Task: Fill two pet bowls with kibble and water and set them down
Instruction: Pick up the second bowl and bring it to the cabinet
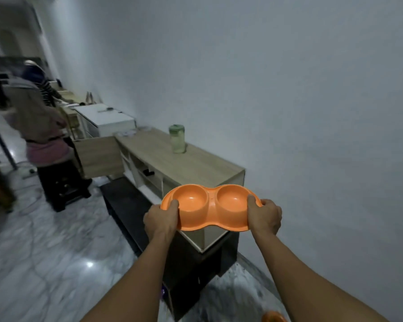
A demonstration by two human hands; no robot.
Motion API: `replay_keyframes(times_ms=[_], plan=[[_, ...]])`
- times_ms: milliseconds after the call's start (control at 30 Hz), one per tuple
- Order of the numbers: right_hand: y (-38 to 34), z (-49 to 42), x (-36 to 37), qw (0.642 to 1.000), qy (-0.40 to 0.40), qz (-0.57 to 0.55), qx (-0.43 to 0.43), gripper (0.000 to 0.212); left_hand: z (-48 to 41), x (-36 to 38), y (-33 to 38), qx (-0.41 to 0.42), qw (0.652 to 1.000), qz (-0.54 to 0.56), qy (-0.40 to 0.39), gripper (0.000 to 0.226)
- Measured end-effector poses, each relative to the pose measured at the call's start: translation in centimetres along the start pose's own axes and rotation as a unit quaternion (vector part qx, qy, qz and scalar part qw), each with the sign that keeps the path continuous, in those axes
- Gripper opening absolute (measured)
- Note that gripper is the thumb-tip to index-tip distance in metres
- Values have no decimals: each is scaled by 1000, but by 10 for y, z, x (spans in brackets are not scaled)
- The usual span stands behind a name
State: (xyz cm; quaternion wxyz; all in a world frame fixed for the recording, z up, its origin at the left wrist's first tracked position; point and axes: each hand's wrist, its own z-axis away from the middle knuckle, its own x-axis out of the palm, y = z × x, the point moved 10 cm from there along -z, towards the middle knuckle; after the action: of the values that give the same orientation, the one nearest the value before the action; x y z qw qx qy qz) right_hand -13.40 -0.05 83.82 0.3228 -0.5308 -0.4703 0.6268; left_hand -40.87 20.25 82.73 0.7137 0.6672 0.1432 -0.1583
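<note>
An orange double pet bowl (211, 206) with two round wells is held in the air in front of me, above the near end of a low wooden cabinet (203, 166). Both wells look bare. My left hand (162, 217) grips its left end, thumb on the rim. My right hand (264, 217) grips its right end the same way. A clear jar with a green lid (177, 138) stands upright farther back on the cabinet top, holding something pale.
A black low bench (123, 205) lies left of the cabinet. A person (42, 126) sits on a dark stool at the left by an open drawer (98, 156). A white wall runs along the right. The marble floor (56, 252) is glossy. An orange object (273, 317) peeks in below.
</note>
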Motion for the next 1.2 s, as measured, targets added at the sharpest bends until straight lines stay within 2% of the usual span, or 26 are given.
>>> replay_keyframes(times_ms=[167, 300, 467, 567, 867, 1133, 1200], plan=[[-35, 49, 75, 999, -37, -2, -17, 50, -40, -83, -26, -2, 999, 4, 35, 39], [-58, 98, 141, 998, -57, -10, -27, 66, -77, -152, -58, -17, 997, 0, 69, 44], [-88, 152, 222, 995, -90, -2, -39, 49, -126, -235, -89, -19, 995, -3, 99, 43], [-99, 166, 263, 993, -109, -10, -35, 46, -153, -261, -101, -30, 993, 4, 111, 37], [-142, 141, 369, 991, -120, -9, -63, 48, -259, -270, -101, -37, 993, 12, 115, 42], [-213, 57, 494, 989, -130, -18, -72, 45, -406, -245, -55, -43, 991, 9, 127, 45], [-230, 32, 524, 988, -131, -27, -75, 46, -446, -237, -40, -37, 991, 19, 126, 39]])
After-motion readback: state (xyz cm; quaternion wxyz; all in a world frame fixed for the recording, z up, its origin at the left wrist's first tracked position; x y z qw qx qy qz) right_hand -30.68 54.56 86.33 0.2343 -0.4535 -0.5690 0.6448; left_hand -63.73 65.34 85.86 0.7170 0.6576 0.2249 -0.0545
